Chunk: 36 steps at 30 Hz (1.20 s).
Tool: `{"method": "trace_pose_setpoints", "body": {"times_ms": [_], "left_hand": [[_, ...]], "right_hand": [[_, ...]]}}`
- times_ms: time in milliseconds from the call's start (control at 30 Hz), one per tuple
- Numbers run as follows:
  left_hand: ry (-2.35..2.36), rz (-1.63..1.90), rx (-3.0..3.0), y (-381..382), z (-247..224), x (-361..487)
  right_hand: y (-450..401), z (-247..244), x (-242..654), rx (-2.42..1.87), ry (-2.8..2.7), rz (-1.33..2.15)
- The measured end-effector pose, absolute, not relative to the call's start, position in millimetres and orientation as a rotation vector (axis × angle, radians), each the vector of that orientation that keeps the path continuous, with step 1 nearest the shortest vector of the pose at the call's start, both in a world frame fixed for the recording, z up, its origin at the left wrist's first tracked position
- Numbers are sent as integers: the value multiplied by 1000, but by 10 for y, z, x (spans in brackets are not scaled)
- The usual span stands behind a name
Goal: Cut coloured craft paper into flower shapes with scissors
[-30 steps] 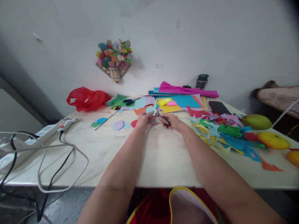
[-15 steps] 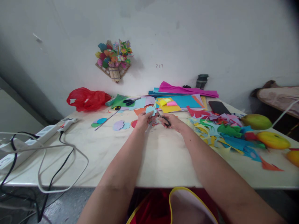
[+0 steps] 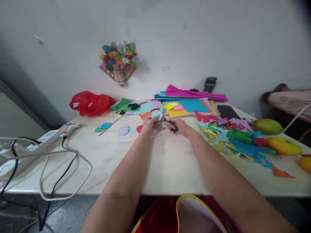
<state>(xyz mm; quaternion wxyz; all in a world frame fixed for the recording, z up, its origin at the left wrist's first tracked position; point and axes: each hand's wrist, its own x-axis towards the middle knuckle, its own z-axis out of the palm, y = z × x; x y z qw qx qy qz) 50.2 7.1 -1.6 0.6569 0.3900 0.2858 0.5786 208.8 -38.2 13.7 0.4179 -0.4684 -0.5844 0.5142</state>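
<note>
Near the middle of the table, my left hand (image 3: 150,125) pinches a light blue scalloped paper piece (image 3: 156,114). My right hand (image 3: 179,125) is closed round the black handles of a pair of scissors (image 3: 173,126), whose blades point up and left beside the blue piece. Small red scraps (image 3: 160,128) lie beneath and between the hands. Left of my left hand are a red paper piece (image 3: 139,128) and a lilac scalloped piece (image 3: 123,130), which partly overlaps a light blue one.
Colored sheets (image 3: 191,105) lie at the back, coloured scraps (image 3: 225,132), a phone (image 3: 227,112) and mangoes (image 3: 283,145) at the right. At left are a red bag (image 3: 92,103), a power strip (image 3: 46,138) and looping cables. A second pair of scissors (image 3: 134,106) rests behind.
</note>
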Motion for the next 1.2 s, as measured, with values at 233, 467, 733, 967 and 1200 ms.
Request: {"method": "trace_pose_setpoints", "body": {"times_ms": [233, 467, 733, 967, 1200], "left_hand": [[643, 1300, 906, 71, -13, 497], [633, 1319, 897, 87, -34, 508], [678, 1378, 825, 76, -20, 600], [702, 1407, 818, 50, -11, 643], [720, 1421, 804, 53, -12, 649]], "right_hand": [[-347, 86, 2124, -1147, -1500, 1297], [-363, 107, 2086, -1180, -1477, 1260], [-417, 171, 2021, -1166, -1409, 1252], [-339, 84, 2035, -1182, -1424, 1203], [-352, 92, 2022, -1201, -1406, 1204]]}}
